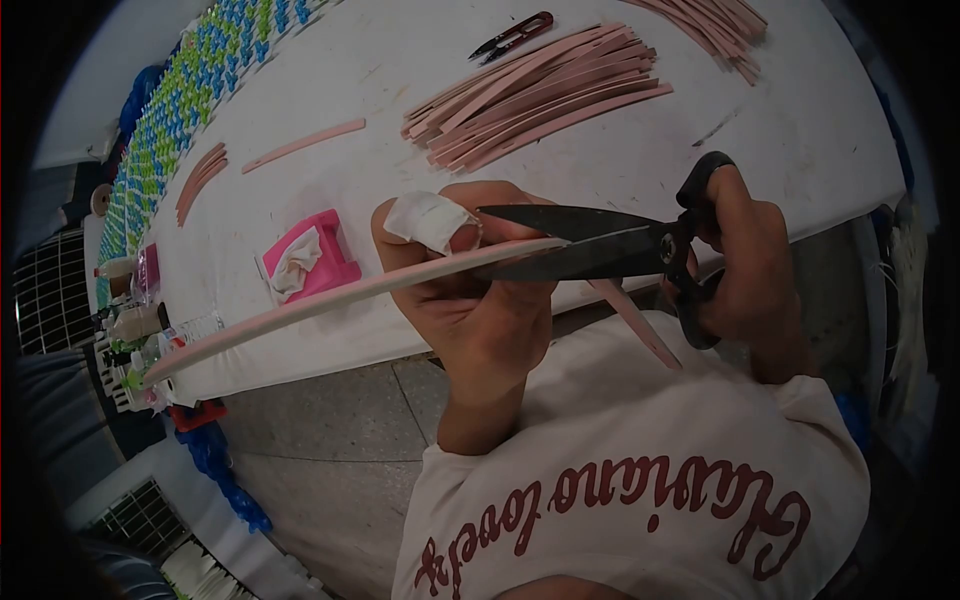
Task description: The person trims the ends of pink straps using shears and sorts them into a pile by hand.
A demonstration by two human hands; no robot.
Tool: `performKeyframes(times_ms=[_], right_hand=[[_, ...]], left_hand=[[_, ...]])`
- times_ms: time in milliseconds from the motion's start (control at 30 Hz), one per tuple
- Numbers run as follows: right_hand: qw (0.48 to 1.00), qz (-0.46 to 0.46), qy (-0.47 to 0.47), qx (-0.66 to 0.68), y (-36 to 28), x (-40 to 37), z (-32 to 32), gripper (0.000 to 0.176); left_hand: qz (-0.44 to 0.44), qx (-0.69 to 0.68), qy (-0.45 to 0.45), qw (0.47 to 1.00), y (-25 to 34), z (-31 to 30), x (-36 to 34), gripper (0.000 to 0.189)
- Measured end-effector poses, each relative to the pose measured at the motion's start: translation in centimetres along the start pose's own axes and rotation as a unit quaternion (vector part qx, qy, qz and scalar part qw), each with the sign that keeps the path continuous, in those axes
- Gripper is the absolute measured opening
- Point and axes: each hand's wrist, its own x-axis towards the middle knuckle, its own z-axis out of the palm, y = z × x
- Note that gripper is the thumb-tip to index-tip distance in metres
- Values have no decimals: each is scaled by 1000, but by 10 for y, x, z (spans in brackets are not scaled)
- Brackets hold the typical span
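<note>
My left hand [480, 320], a white wrap [425, 220] around one finger, is closed on a long, narrow pink strip [340, 292] that reaches far to the left. My right hand [750, 260] grips black-handled scissors [668, 245] by their loops. Their dark blades are parted, close to the left fingers, with the strip's right end between them. Below the blades, a shorter pink piece [637, 325] slants down over my shirt; whether anything holds it is hidden.
A large pile of pink strips [540, 95] lies on the white table [400, 350], another pile [715, 30] farther right. Small red-handled snips [512, 38] lie behind. Loose strips [305, 145] and a pink holder [325, 268] with white crumpled material are at left. Blue and green pieces [185, 120] line the far edge.
</note>
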Motion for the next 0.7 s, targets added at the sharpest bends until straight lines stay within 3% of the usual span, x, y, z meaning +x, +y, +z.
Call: performKeyframes(times_ms=[400,700], right_hand=[[1000,2,6,-19,0,-1,2,22],[999,27,11,-20,-1,-1,3,24]], left_hand=[[-17,-39,15,999,-4,2,1,18],[-64,-57,42,995,-4,6,-1,20]])
